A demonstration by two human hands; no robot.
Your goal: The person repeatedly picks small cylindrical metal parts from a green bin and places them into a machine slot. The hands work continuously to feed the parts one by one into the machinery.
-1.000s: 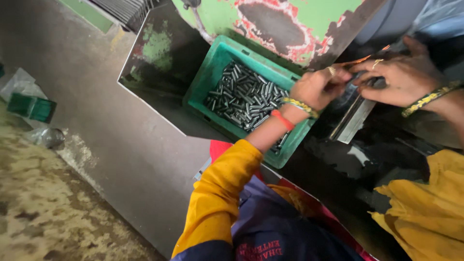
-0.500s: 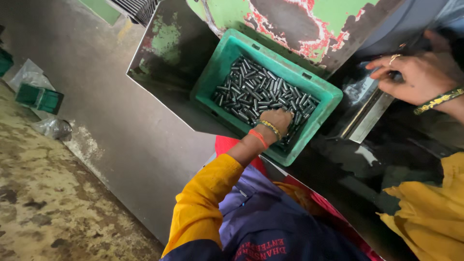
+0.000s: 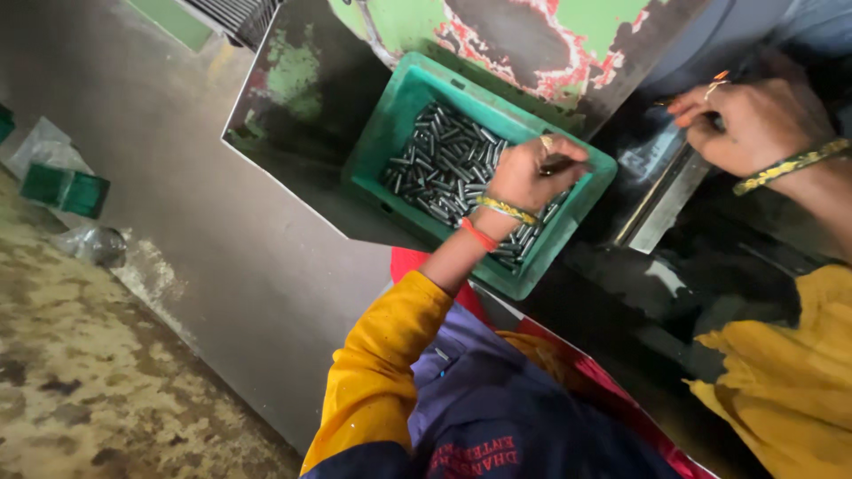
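Observation:
A green plastic crate (image 3: 388, 133) holds several short dark metal pins (image 3: 441, 168) and sits on a worn machine shelf. My left hand (image 3: 530, 175) hovers over the crate's right side, fingers pinched on a few pins. It wears a yellow bangle and a red band, with a yellow sleeve behind it. My right hand (image 3: 754, 124), with a gold bangle, rests at the dark machine on the upper right, just above a slanted metal rail (image 3: 661, 208). Its fingers are curled, and I cannot see whether they hold anything.
The machine body (image 3: 532, 44) behind the crate is green with peeling red and black patches. A grey metal panel (image 3: 222, 257) drops to a stained floor (image 3: 71, 372). A small green box (image 3: 67, 191) and crumpled plastic bags (image 3: 89, 241) lie at the left.
My left hand left the rail beside my right hand, dipped into the crate, and now rises near the crate's right rim with pins. My right hand stayed at the machine.

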